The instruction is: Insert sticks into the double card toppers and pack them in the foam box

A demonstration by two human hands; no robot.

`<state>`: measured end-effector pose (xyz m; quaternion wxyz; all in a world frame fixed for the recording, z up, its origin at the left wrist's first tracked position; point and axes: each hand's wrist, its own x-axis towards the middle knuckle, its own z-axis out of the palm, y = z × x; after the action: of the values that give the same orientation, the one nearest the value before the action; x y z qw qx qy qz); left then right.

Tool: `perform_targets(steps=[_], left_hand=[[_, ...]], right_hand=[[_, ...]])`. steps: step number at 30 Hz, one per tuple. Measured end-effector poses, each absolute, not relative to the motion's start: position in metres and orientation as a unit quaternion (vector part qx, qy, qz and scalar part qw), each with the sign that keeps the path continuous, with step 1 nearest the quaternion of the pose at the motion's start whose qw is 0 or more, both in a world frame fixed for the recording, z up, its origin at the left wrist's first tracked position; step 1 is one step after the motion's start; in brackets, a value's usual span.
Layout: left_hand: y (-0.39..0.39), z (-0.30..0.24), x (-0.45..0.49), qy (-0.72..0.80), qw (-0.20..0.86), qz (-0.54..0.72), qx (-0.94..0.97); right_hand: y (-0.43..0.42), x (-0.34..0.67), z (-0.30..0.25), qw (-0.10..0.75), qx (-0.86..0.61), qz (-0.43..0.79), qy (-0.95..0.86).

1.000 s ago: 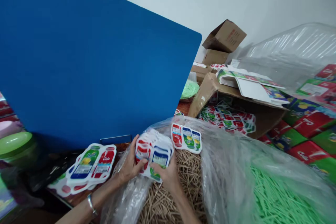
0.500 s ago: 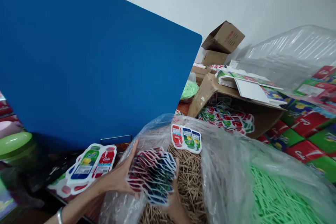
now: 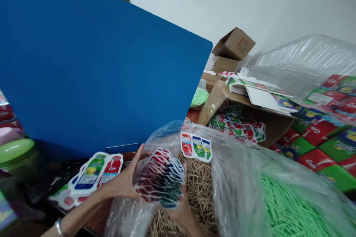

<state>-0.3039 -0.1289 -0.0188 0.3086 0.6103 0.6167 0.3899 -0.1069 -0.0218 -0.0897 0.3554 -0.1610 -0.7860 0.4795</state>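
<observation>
Most of the upper left is taken up by a big, smooth blue panel [image 3: 105, 66] with a rounded corner. Across the lower middle and right, crinkly clear plastic [image 3: 230, 177] is draped around loose sticks, presumably so they're kept from spilling. A cardboard box [image 3: 214, 103], right of centre, looks to be lying on its side, maybe so the cut-out cards [image 3: 236, 127] inside can be reached. Thin green sticks [image 3: 289, 207] are jumbled at lower right, brown sticks [image 3: 198, 181] at bottom centre.

At lower left, a card pile [image 3: 90, 174] is laid flat, glossy and bottle-shaped. Just below centre, over the brown sticks, a fanned card stack [image 3: 161, 179] is held, its wavy white edges showing. It's gripped from both sides, likely so the layers don't slide apart. The left hand [image 3: 126, 181] is spread wide around its left side; the right hand [image 3: 179, 207] is cupped on the other, though those fingers are mostly hidden, so their exact bend can't be told. A loose card [image 3: 196, 147] is rested just beyond.
</observation>
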Motion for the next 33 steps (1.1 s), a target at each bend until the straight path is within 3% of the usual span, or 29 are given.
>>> perform_targets(steps=[5,10,16,21,23,28,33], left_hand=[[-0.120,-0.016,-0.310,0.599,0.324,0.403,0.612],[-0.110,-0.016,-0.313,0.599,0.348,0.379,0.614],[-0.093,0.008,-0.304,0.534,0.435,0.481,0.543],[-0.070,0.072,-0.315,0.524,0.286,0.535,0.598],[-0.059,0.080,-0.319,0.518,0.255,0.550,0.603],[-0.040,0.030,-0.324,0.509,0.343,0.561,0.555],[-0.048,0.002,-0.329,0.507,0.360,0.564,0.544]], right_hand=[[-0.026,-0.107,-0.084,0.419,-0.128,0.474,-0.764],[-0.029,-0.105,-0.085,0.414,-0.122,0.470,-0.770],[-0.015,-0.114,-0.058,0.419,-0.153,0.506,-0.738],[0.030,-0.132,0.019,0.467,-0.131,0.419,-0.767],[0.050,-0.138,0.034,0.453,-0.124,0.401,-0.786],[0.079,-0.149,0.006,0.322,-0.139,0.487,-0.800],[0.081,-0.156,-0.025,0.298,-0.142,0.517,-0.790]])
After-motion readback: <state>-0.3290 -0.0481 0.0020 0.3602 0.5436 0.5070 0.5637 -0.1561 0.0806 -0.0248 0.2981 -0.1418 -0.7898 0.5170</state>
